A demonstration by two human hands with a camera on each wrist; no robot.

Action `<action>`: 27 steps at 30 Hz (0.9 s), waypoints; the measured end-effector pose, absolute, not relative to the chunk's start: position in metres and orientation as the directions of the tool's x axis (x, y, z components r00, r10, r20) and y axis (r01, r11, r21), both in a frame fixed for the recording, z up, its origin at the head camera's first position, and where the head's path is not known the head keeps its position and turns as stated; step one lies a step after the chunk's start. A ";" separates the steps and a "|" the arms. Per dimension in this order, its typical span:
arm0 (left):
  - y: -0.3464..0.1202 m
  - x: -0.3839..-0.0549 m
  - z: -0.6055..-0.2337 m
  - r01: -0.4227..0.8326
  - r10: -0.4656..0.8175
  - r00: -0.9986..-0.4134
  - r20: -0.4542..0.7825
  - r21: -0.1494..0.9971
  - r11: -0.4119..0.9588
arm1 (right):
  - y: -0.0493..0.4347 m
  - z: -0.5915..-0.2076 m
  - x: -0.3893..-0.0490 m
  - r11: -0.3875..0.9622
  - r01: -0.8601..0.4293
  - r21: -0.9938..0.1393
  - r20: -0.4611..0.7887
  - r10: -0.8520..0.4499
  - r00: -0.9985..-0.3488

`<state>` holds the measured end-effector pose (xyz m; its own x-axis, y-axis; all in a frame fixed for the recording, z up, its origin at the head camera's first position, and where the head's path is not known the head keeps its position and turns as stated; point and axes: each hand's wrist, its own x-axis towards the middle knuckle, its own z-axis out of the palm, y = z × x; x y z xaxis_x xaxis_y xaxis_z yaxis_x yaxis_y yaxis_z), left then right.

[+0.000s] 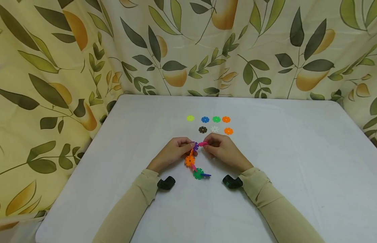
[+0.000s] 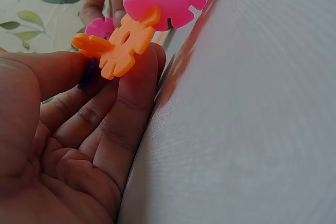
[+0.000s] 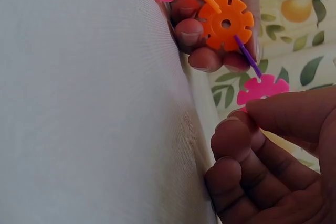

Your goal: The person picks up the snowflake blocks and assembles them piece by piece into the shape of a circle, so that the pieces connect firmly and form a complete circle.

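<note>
Pink notched disc (image 3: 261, 87), pinched by right hand (image 1: 223, 151), crosswise at right edge of purple disc (image 1: 195, 146), pinched by left hand (image 1: 173, 152).

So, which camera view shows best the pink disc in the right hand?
The right wrist view: the pink disc looks larger, its notches clear, though the right hand covers part. The head view shows it small, nearly edge-on; the left wrist view, only partly, behind orange discs.

Long beige sleeves (image 1: 127, 207), creased near cuffs (image 1: 149, 179); small black rounded wrist cameras (image 1: 167, 183) beside both cuffs.
</note>
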<state>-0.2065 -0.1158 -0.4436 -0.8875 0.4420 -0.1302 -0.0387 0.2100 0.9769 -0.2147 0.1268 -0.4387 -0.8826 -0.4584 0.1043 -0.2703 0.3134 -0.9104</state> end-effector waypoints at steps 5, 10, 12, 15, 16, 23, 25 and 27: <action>-0.115 -0.207 -0.443 -0.036 0.443 -0.887 -0.130 0.976 0.213 | 0.126 -0.439 -0.214 0.314 -0.289 -0.904 0.120 -0.463 -0.878; -0.116 -0.206 -0.445 -0.020 0.451 -0.885 -0.113 0.979 0.205 | 0.125 -0.440 -0.213 0.295 -0.320 -0.900 0.156 -0.467 -0.871; -0.115 -0.206 -0.445 -0.012 0.459 -0.882 -0.106 0.979 0.204 | 0.125 -0.440 -0.212 0.293 -0.329 -0.898 0.168 -0.463 -0.870; -0.116 -0.206 -0.445 -0.001 0.466 -0.878 -0.105 0.976 0.217 | 0.123 -0.440 -0.211 0.290 -0.336 -0.896 0.177 -0.459 -0.870; -0.116 -0.206 -0.445 0.002 0.466 -0.878 -0.105 0.975 0.223 | 0.122 -0.439 -0.211 0.293 -0.336 -0.895 0.176 -0.459 -0.871; -0.115 -0.204 -0.444 0.014 0.457 -0.883 -0.106 0.968 0.251 | 0.119 -0.440 -0.209 0.319 -0.331 -0.888 0.163 -0.454 -0.876; -0.115 -0.204 -0.443 0.024 0.457 -0.883 -0.101 0.965 0.260 | 0.118 -0.440 -0.208 0.325 -0.334 -0.885 0.167 -0.447 -0.879; -0.114 -0.205 -0.442 0.023 0.461 -0.881 -0.106 0.964 0.266 | 0.118 -0.441 -0.208 0.322 -0.341 -0.883 0.175 -0.448 -0.877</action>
